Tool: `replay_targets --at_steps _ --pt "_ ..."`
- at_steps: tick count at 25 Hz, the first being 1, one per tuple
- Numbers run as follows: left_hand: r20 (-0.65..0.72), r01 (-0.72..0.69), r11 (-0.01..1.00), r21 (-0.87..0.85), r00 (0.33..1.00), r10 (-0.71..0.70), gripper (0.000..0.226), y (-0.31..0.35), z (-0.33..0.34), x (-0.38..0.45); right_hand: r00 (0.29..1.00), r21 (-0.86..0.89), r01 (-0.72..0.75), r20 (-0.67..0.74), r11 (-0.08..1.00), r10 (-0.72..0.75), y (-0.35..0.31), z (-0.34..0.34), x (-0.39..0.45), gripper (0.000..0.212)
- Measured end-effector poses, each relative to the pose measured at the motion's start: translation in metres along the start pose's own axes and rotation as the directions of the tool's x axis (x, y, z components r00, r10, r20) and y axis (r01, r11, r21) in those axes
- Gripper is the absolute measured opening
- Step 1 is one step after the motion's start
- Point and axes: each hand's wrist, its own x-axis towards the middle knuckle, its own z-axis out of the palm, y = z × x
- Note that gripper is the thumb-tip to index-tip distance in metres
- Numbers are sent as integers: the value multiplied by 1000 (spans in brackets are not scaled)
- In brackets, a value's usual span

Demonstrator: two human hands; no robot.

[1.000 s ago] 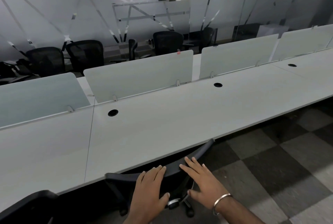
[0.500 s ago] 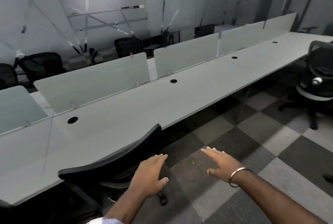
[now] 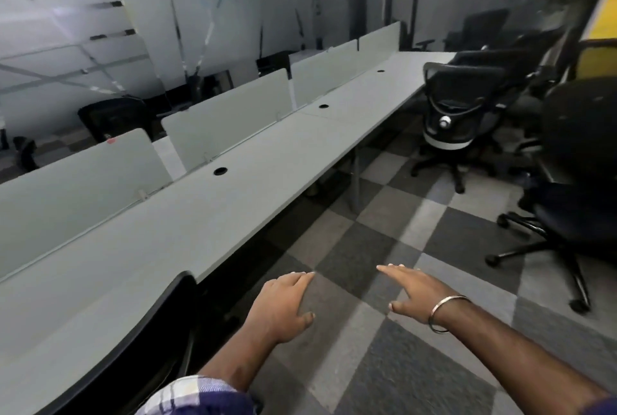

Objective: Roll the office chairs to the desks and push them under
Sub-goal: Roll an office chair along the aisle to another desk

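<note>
A black office chair (image 3: 157,324) stands pushed under the long grey desk (image 3: 207,214) at the lower left; only its curved backrest shows. My left hand (image 3: 283,306) hovers flat over the floor to the right of that backrest, touching nothing. My right hand (image 3: 414,291), with a metal bangle at the wrist, is held out flat beside it, also empty. Two loose chairs wait on the right: a mesh-backed chair (image 3: 457,114) near the desk's far end and a dark chair (image 3: 574,187) closer to me.
Frosted divider panels (image 3: 230,117) run along the desk's back edge, with cable holes (image 3: 220,171) in the top. More black chairs crowd the far right corner (image 3: 494,34). Checked carpet tiles (image 3: 384,241) form an aisle between desk and loose chairs. Glass walls stand behind.
Both hands have come off the chair's backrest, which now sits under the desk. My view has swung right, bringing the loose chairs into sight.
</note>
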Motion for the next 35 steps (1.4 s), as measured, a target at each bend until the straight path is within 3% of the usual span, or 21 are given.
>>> replay_targets --at_steps 10,19,25,29,35 --pt "76 -156 988 -17 985 157 87 21 -5 172 983 19 -174 -63 985 175 83 -66 41 82" --pt "119 -299 949 -104 943 311 87 37 -8 331 919 137 -356 -126 924 373 174 -123 83 82" --pt "130 -407 895 -181 892 432 82 114 -6 429 825 250 -483 -193 839 532 267 -162 79 79" --pt "102 -449 857 -252 869 485 72 193 3 504 745 352 -517 -265 780 613 358 -195 78 66" --pt "103 -405 844 -351 879 465 67 297 15 606 728 392 -550 -207 737 654 492 -257 98 62"
